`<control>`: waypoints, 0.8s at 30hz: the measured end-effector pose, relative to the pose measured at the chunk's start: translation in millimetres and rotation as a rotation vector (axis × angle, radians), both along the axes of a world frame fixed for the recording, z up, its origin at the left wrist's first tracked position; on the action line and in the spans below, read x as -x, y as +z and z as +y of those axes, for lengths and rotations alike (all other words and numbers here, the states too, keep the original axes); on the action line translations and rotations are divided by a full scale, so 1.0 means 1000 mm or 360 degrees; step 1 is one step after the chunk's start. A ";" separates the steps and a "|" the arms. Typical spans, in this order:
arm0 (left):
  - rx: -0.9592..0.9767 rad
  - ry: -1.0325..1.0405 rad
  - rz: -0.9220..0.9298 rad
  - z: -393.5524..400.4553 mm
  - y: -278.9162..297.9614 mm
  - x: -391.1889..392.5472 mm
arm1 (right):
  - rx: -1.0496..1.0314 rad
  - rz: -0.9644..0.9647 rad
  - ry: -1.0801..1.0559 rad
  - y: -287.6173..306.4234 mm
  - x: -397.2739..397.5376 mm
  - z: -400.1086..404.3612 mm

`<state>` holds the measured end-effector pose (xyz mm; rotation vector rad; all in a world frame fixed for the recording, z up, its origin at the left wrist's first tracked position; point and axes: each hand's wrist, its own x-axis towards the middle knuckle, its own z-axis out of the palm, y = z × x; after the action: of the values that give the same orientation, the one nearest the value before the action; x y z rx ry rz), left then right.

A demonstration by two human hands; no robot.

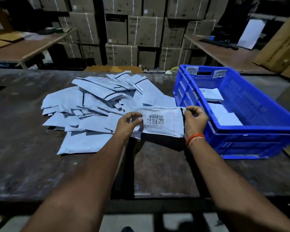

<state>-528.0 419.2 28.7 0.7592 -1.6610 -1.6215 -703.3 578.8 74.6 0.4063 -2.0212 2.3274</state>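
A white mailer packet point(164, 127) with a barcode label is held above the dark table point(32, 164). My left hand point(126, 125) pinches its left edge between thumb and fingers. My right hand point(194, 121) pinches its upper right corner. A loose pile of similar white packets point(94, 104) lies on the table behind and left of my hands. To the right stands a blue plastic crate point(258, 131) with a few white packets inside point(224, 114).
Stacked cardboard boxes point(141, 30) fill the wall behind the table. Side tables stand at the back left point(23, 47) and back right point(224, 52). A gap in the table top shows near the front edge point(122, 190).
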 end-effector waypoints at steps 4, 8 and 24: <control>-0.0236 -0.0017 -0.0112 0.015 -0.011 -0.001 | -0.0522 -0.0034 0.0101 -0.027 0.002 0.008; 0.0040 0.0150 -0.0684 0.024 -0.038 -0.024 | -0.1202 0.0162 0.0235 -0.066 0.002 0.024; 0.0721 0.0321 -0.1204 0.035 -0.026 -0.016 | -0.1800 0.0484 0.0551 -0.093 -0.046 0.059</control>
<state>-512.3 454.0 3.2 1.3360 -2.2595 -0.7861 -657.2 637.6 -18.7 1.0909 -3.0126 0.8381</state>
